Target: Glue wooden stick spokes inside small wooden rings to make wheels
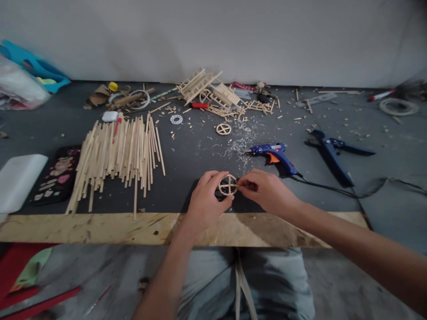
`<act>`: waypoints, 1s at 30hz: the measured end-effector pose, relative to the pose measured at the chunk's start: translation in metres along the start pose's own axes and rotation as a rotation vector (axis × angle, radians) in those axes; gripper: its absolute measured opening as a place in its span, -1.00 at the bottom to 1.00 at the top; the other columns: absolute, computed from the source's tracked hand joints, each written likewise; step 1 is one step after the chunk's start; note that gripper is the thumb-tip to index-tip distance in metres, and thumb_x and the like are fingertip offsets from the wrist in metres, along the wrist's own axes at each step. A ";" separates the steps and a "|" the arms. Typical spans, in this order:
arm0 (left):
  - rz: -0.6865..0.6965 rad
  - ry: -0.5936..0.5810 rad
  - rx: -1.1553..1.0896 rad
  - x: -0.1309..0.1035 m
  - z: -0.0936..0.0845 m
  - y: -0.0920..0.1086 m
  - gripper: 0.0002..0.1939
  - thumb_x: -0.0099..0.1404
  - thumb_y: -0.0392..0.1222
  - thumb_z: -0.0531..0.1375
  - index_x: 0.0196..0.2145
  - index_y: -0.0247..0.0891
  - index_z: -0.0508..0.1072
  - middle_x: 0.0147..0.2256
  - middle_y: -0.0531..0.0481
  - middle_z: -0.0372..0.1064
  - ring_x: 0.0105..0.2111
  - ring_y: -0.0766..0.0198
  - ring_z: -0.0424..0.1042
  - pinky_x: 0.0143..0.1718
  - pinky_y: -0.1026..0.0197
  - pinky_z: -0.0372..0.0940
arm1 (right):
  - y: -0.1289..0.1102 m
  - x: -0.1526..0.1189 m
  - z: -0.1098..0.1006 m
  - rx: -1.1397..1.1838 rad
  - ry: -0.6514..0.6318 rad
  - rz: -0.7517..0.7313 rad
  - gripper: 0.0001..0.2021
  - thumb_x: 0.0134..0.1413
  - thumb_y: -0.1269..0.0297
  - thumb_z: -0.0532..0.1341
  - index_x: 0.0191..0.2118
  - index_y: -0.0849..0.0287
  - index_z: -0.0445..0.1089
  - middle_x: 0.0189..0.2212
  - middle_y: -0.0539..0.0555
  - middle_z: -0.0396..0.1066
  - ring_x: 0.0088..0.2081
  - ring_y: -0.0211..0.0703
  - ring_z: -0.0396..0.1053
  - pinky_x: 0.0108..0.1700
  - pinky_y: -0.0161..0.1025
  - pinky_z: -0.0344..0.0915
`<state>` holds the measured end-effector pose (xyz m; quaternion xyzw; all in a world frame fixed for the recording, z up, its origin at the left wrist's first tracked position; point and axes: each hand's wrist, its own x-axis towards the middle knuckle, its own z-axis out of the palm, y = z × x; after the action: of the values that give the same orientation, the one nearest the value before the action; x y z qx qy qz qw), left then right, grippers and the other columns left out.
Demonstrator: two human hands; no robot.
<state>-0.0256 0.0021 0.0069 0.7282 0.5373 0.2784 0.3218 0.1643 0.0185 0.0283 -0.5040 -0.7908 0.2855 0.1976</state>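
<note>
Near the table's front edge, a small wooden wheel with crossed spokes (229, 185) is gripped at its left rim between the thumb and fingers of my left hand (209, 195). My right hand (262, 189) is pinched closed at the wheel's right rim; whether its fingertips hold the rim or a small piece there is hidden. A second spoked wooden wheel (223, 129) lies flat farther back. To the right of it rests a blue glue gun (275, 153) with an orange trigger, its nozzle pointing left, beside wispy glue strands (240, 141).
Many thin wooden sticks (125, 151) lie piled at left, beside a patterned dark phone case (58, 173) and a white box (20, 182). Wooden cart models (213, 91) stand at the back among offcuts. A dark blue cutter (333, 155) and the glue gun's cable (333, 191) lie right.
</note>
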 end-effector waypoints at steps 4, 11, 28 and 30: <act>-0.002 0.000 -0.003 0.000 0.000 0.000 -0.48 0.09 -0.30 0.21 0.04 -0.11 0.26 -0.01 -0.06 0.20 0.01 0.13 0.26 0.03 0.02 0.21 | -0.001 0.000 0.000 0.000 0.004 -0.002 -0.92 0.06 0.39 0.16 -0.36 0.16 0.40 -0.45 0.01 0.35 -0.40 -0.28 0.29 -0.33 -0.33 0.19; -0.002 0.002 -0.010 0.000 -0.001 0.002 -0.48 0.09 -0.30 0.20 0.04 -0.14 0.27 -0.01 -0.08 0.21 0.00 0.14 0.27 0.03 0.04 0.20 | -0.002 0.001 0.001 -0.027 0.011 0.021 -0.94 0.04 0.39 0.16 -0.38 0.16 0.39 -0.44 0.00 0.35 -0.40 -0.27 0.28 -0.33 -0.32 0.19; 0.034 0.076 0.149 0.001 0.001 0.001 -0.48 0.08 -0.25 0.22 0.03 -0.16 0.30 -0.05 -0.09 0.23 0.00 0.09 0.17 0.05 0.03 0.13 | -0.004 -0.001 0.001 0.041 0.018 0.089 -0.93 0.01 0.37 0.17 -0.40 0.16 0.40 -0.45 0.00 0.36 -0.41 -0.27 0.29 -0.35 -0.32 0.17; 0.041 0.075 0.198 0.002 0.002 -0.001 -0.47 0.08 -0.23 0.22 0.04 -0.15 0.30 -0.05 -0.09 0.23 0.00 0.06 0.15 0.04 0.01 0.12 | -0.005 -0.003 0.002 0.118 0.009 0.133 -0.92 0.01 0.32 0.17 -0.38 0.14 0.41 -0.44 -0.01 0.37 -0.42 -0.27 0.29 -0.36 -0.32 0.17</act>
<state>-0.0238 0.0037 0.0052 0.7563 0.5589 0.2576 0.2220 0.1615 0.0137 0.0301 -0.5442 -0.7365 0.3418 0.2112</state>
